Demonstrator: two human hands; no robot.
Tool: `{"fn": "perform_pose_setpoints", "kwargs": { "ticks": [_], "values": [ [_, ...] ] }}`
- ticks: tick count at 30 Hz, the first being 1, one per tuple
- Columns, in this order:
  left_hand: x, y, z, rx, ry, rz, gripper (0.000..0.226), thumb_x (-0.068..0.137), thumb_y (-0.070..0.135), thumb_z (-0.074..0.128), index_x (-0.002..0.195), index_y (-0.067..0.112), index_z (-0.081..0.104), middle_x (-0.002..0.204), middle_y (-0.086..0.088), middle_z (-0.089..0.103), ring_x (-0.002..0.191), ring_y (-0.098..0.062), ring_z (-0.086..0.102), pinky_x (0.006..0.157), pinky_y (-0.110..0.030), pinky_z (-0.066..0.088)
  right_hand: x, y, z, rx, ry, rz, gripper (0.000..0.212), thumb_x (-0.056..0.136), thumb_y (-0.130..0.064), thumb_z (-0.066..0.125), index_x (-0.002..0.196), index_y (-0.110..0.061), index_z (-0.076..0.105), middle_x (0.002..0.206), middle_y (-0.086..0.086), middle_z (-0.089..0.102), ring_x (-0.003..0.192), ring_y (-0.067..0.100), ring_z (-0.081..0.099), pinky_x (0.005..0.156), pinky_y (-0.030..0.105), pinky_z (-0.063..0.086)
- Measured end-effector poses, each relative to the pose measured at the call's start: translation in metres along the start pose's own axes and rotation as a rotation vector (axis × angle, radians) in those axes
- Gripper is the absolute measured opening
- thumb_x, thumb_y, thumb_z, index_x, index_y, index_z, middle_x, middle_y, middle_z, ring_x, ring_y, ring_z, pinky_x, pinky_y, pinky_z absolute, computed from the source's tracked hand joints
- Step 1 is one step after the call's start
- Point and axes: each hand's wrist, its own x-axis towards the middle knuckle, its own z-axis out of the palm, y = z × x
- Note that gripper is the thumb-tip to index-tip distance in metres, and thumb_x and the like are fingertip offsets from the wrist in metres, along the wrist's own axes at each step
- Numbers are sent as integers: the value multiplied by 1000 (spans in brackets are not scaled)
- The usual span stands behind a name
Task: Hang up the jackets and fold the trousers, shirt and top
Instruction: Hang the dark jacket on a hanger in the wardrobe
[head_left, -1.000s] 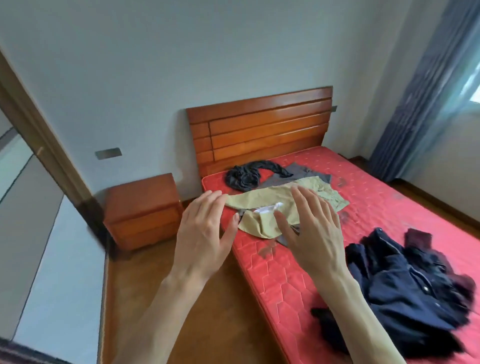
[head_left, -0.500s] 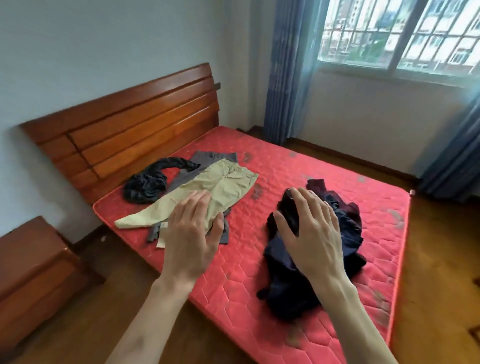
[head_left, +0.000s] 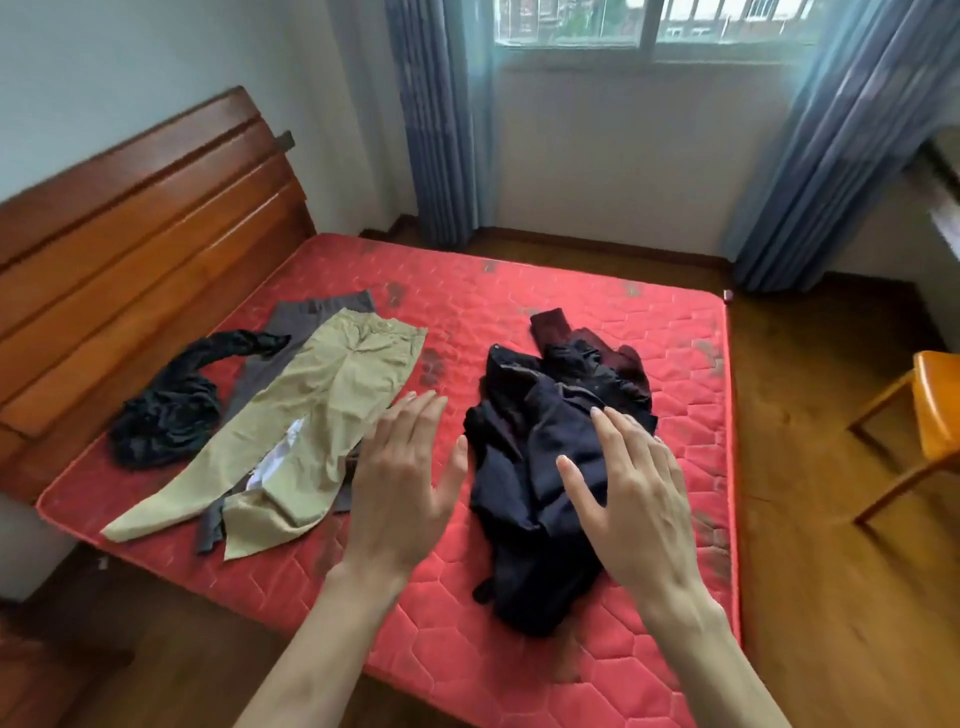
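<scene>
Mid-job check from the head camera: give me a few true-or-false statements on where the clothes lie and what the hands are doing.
1. The khaki trousers lie spread on the red quilted mattress. True.
2. The left hand grips the khaki trousers. False: its fingers are straight and hold nothing.
3. The dark navy jacket pile is hung up. False: it lies crumpled on the mattress.
4. The right hand is open above the navy pile. True.
5. The black crumpled top lies nearest the wooden headboard. True.
</scene>
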Motion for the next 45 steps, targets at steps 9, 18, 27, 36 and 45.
{"fn": "perform_pose_setpoints", "kwargs": {
  "ticks": [9,18,27,36,45],
  "values": [
    [29,-14,83,-99,-131,20,47,104,39,49,140,12,59,146,-4,59,143,-22,48,118,-44,39,20,44,48,-15,-22,129,65,100,-49,60,152,-13,50,153,6,53,142,25,48,121,46,35],
    [20,-60,198,-189,-280,35,45,103,34,54,140,10,60,144,-5,61,141,-23,51,117,-45,41,16,86,147,3,-98,273,62,96,-38,69,148,-8,55,149,9,58,137,29,55,114,51,43],
    [-61,-108,333,-225,-543,58,43,102,27,61,140,8,62,142,-6,63,141,-24,52,117,-43,42,-41,125,286,18,-293,337,60,96,-34,72,147,-6,56,147,9,59,137,26,56,115,46,43],
    [-156,-150,410,-227,-748,69,39,94,11,71,132,8,67,132,-3,69,129,-25,61,109,-44,49,-111,148,390,37,-539,372,60,93,-22,73,148,-7,55,150,9,58,140,24,54,116,42,43],
    [-206,-174,451,-172,-930,216,80,71,-9,68,149,5,53,150,-12,53,144,-33,48,116,-46,43,-161,162,437,50,-740,310,104,81,-42,78,166,-23,21,174,5,7,156,21,27,122,37,34]
  ]
}}
